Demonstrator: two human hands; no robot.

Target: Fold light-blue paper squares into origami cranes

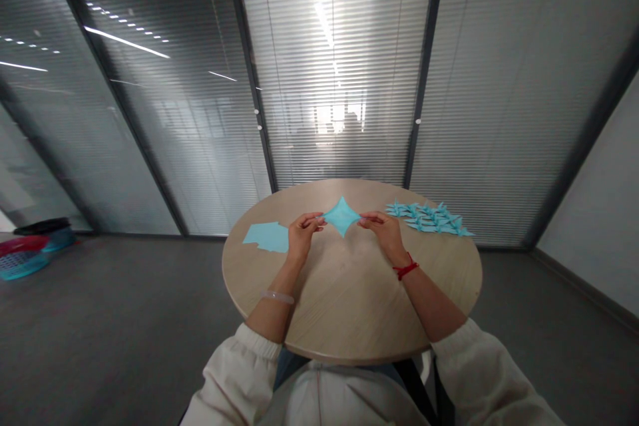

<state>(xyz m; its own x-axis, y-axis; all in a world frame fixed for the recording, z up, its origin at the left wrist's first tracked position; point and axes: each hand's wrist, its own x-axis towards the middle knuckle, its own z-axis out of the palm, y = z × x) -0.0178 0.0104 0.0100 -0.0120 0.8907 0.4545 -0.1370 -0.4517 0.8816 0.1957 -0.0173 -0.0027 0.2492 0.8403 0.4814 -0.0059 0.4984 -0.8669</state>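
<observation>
On the table [349, 306], flat sheets [267, 236] lie left, then the left hand [301, 234] and right hand [383, 229] each pinch with fingers one tip of the paper [341, 215] held just above it, and folded cranes [430, 218] lie right.

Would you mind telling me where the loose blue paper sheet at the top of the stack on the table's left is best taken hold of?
Probably at the right edge of the blue paper stack, pinched by the left hand, which is closest. The sheets lie flat on the round table, so a fingertip should lift a staggered corner first, coming from the right. The right hand holds the folded blue paper.
</observation>
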